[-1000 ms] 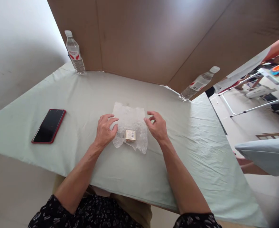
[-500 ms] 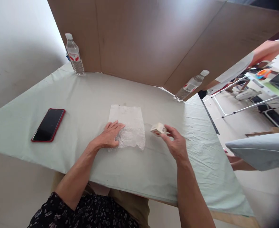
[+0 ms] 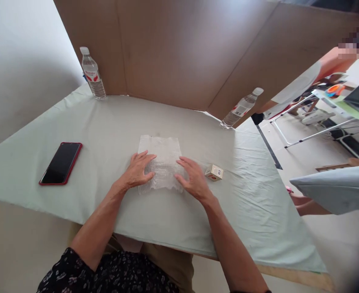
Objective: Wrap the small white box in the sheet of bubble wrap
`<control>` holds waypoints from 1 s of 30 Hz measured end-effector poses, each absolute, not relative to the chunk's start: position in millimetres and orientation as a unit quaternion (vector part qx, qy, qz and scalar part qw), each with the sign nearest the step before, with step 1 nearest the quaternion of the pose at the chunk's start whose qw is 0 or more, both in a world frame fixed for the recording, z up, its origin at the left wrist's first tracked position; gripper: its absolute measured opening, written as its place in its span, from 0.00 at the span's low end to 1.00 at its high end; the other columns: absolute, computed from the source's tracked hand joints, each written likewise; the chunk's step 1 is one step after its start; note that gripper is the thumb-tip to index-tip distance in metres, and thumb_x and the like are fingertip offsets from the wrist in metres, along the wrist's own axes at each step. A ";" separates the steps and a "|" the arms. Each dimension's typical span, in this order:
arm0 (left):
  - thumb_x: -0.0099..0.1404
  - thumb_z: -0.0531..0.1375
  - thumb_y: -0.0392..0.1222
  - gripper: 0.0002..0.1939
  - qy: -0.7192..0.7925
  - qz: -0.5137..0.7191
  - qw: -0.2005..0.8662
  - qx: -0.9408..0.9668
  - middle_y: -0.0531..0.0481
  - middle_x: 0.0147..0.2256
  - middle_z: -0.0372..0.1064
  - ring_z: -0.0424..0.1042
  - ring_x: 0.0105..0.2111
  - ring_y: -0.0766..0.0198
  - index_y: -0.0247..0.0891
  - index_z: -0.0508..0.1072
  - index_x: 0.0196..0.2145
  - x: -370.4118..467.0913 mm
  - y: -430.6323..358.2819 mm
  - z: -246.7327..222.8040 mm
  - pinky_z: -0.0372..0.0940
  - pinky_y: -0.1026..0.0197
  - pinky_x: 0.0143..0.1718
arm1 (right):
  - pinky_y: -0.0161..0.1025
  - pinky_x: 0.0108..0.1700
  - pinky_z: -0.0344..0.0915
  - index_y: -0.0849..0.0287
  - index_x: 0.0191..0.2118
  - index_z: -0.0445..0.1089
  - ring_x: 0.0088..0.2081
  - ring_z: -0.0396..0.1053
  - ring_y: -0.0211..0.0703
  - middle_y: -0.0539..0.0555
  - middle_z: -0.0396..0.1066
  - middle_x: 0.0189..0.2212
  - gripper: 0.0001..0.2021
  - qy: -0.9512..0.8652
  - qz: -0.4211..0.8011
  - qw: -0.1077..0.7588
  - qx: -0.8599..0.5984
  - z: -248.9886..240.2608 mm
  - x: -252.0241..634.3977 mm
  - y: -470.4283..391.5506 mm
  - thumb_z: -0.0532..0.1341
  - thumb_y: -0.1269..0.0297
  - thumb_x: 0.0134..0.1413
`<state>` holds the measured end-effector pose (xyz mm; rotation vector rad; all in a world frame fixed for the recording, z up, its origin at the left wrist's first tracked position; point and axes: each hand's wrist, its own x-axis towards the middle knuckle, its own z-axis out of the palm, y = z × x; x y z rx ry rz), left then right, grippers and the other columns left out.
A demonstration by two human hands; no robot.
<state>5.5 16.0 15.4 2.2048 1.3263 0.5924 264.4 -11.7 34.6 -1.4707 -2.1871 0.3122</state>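
A sheet of clear bubble wrap (image 3: 165, 162) lies flat on the pale green tablecloth (image 3: 161, 215). On its left edge rests my left hand (image 3: 139, 169), fingers apart and holding nothing. My right hand (image 3: 192, 176) is at the sheet's right edge, also with its fingers spread and nothing in them. Just right of that hand, a small cream box (image 3: 214, 172) with printed sides sits on the cloth.
A black phone with a red case (image 3: 61, 163) lies at the left. Water bottles stand at the back left (image 3: 93, 74) and back right (image 3: 242, 109), before a brown cardboard panel (image 3: 167, 53). Another person's arm (image 3: 335, 63) shows at the upper right.
My right hand has let go of the small box, which now sits on the cloth, and has moved left to the bubble wrap. My left hand stays at the sheet's left side.
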 end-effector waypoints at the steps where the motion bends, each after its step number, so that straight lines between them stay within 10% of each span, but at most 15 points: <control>1: 0.60 0.59 0.43 0.34 0.486 0.206 0.241 0.814 0.42 0.65 0.60 0.48 0.69 0.46 0.42 0.61 0.64 5.7 16.5 13.4 0.39 0.36 0.68 | 0.56 0.63 0.59 0.53 0.61 0.65 0.63 0.61 0.56 0.60 0.64 0.63 0.25 -0.812 0.129 0.199 -0.534 32.0 257.3 -7.7 0.61 0.57 0.58; 10: 0.54 0.58 0.37 0.45 0.440 0.100 0.259 0.854 0.42 0.69 0.51 0.38 0.72 0.46 0.42 0.52 0.69 5.1 10.1 15.2 0.31 0.34 0.69 | 0.58 0.62 0.57 0.57 0.63 0.63 0.66 0.57 0.61 0.65 0.59 0.66 0.34 -0.828 0.129 0.052 -0.544 28.9 268.2 -38.1 0.64 0.49 0.53; 21: 0.65 0.59 0.48 0.27 0.474 0.169 0.230 0.833 0.39 0.64 0.61 0.50 0.69 0.45 0.39 0.67 0.60 12.7 12.8 10.6 0.40 0.37 0.68 | 0.56 0.63 0.57 0.57 0.61 0.65 0.66 0.58 0.58 0.63 0.61 0.65 0.26 -0.813 0.139 0.114 -0.554 17.8 270.6 -54.7 0.58 0.53 0.60; 30: 0.60 0.62 0.53 0.40 0.467 0.044 0.237 0.851 0.44 0.70 0.46 0.40 0.71 0.46 0.41 0.58 0.66 4.6 18.4 13.7 0.36 0.41 0.70 | 0.56 0.61 0.59 0.55 0.57 0.69 0.63 0.62 0.55 0.60 0.65 0.63 0.20 -0.795 0.131 0.137 -0.576 12.2 281.1 -69.2 0.56 0.64 0.60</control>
